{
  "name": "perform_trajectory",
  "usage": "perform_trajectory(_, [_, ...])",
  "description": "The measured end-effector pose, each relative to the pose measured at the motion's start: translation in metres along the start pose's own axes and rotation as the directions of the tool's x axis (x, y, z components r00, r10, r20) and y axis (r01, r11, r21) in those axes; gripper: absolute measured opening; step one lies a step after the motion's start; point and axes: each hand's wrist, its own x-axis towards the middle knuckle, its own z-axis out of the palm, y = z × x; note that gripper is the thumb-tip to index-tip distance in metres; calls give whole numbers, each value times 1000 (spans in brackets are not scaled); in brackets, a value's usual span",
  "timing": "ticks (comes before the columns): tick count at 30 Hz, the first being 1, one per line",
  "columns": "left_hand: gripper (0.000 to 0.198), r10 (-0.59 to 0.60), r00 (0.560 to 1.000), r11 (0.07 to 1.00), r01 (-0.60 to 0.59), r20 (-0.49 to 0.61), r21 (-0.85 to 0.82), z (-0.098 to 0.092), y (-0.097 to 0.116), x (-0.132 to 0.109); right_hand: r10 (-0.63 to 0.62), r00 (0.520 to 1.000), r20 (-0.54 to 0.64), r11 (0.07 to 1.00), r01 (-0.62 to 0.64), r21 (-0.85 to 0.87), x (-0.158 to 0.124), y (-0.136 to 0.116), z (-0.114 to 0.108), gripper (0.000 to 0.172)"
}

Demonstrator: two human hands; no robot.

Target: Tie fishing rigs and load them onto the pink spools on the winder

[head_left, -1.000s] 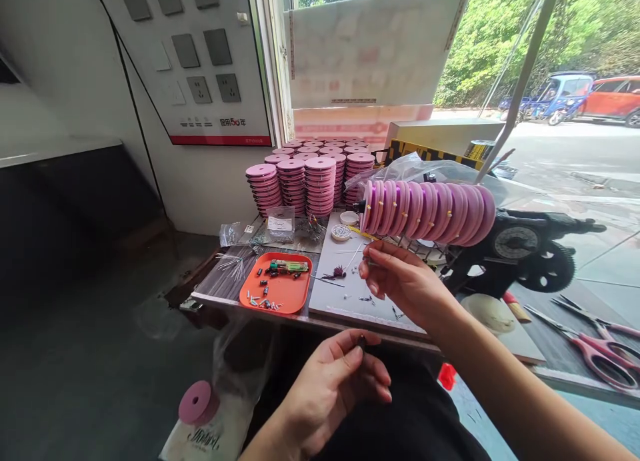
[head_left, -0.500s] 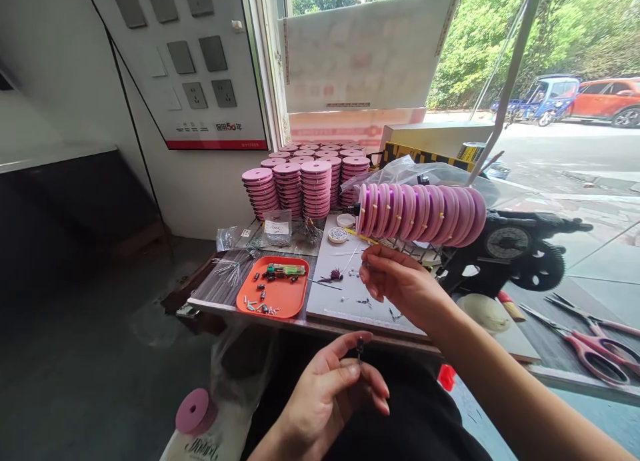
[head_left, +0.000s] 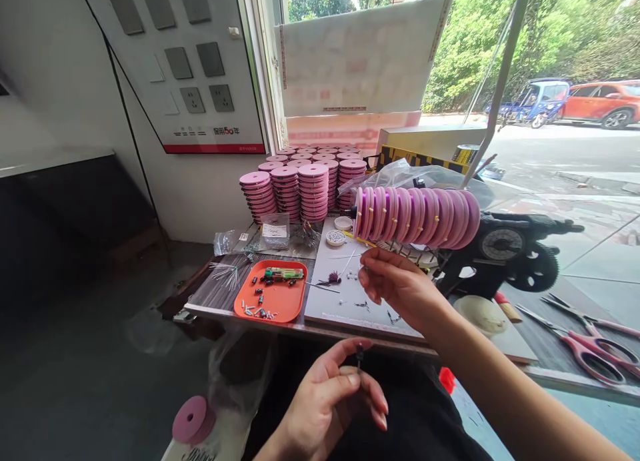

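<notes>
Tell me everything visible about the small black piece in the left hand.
The small black piece has a stubby upper part and a thinner stem below. It stands roughly upright, held by the left hand between thumb and index finger, above the dark-clothed lap, on the near side of the table. It is too small to tell its material.

Strong daylight enters from the upper right, bleaching the pavement (head_left: 550,141) nearly white and glowing through the pale banner (head_left: 360,54), whose print is blurred, while the left side sinks into shadow and the dark floor (head_left: 90,341) loses most detail. Wide-angle distortion slants the switch display panel (head_left: 145,44) and stretches the right forearm (head_left: 510,374) toward the edge. The pink spools (head_left: 415,218) on the winder look fairly crisp, but the black part (head_left: 360,354) at the left hand (head_left: 327,398) blends into the black clothing (head_left: 410,408) behind it.
</notes>
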Motion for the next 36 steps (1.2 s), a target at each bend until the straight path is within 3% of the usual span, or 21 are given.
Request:
perform_trajectory(4, [29, 0, 1000, 999, 0, 15, 52, -3, 2, -3, 8, 1000, 3, 1000, -8, -11, 0, 0, 2, 22])
perform_trajectory(8, [33, 35, 996, 932, -62, 81, 358, -3, 21, 0, -11, 1000, 18, 996, 13, -88, 3, -3, 0, 19])
perform_trajectory(10, [34, 53, 988, 895, -110, 142, 433, 2, 33, 10, -34, 999, 13, 991, 35, -129, 5, -4, -1, 18])
perform_trajectory(12, [29, 98, 987, 915, -141, 130, 377, 11, 43, 24, -52, 999, 7, 987, 52, -149, 6, -6, -2, 16])
perform_trajectory(16, [25, 166, 986, 943, -156, -7, 293, 33, 52, 53, -37, 999, -10, 987, 35, -158, 7, -7, -1, 15])
perform_trajectory(21, [19, 269, 959, 928, -233, -92, 290, 44, 53, 69, -23, 999, 44, 993, 28, -111, 5, -6, -1, 13])
perform_trajectory(26, [14, 305, 946, 906, -252, -113, 341, 40, 50, 66, 7, 995, 96, 992, 5, -125, 4, -5, 1, 16])
perform_trajectory(36, [18, 105, 972, 976, -59, -212, 210, 29, 36, 36, -8, 998, 63, 988, 18, -151, 4, -2, 3, 21])
